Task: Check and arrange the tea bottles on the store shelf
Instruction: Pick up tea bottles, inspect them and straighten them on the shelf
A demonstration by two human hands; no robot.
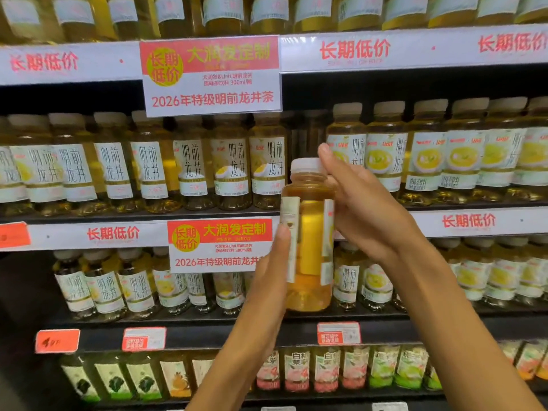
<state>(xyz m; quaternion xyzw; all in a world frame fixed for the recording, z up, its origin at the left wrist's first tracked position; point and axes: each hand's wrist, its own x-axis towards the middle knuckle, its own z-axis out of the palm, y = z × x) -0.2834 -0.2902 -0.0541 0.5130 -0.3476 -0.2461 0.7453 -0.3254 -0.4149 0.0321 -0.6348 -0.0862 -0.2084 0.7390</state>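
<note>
I hold one tea bottle (308, 232) upright in front of the shelves, its white cap up and its label seam turned towards me, amber tea showing through the gap. My left hand (271, 271) grips its lower left side with the thumb on the label. My right hand (358, 200) wraps the upper right side near the cap. Behind it, the middle shelf (207, 216) carries a row of matching bottles (192, 170), with a dark gap (305, 134) in the row just behind the bottle's cap.
Shelves above and below are packed with the same yellow tea bottles (124, 286). Red-and-white promotion cards (211, 75) (219, 246) hang from the shelf edges. The lowest shelf holds differently labelled bottles (296, 372) under small price tags (338, 333).
</note>
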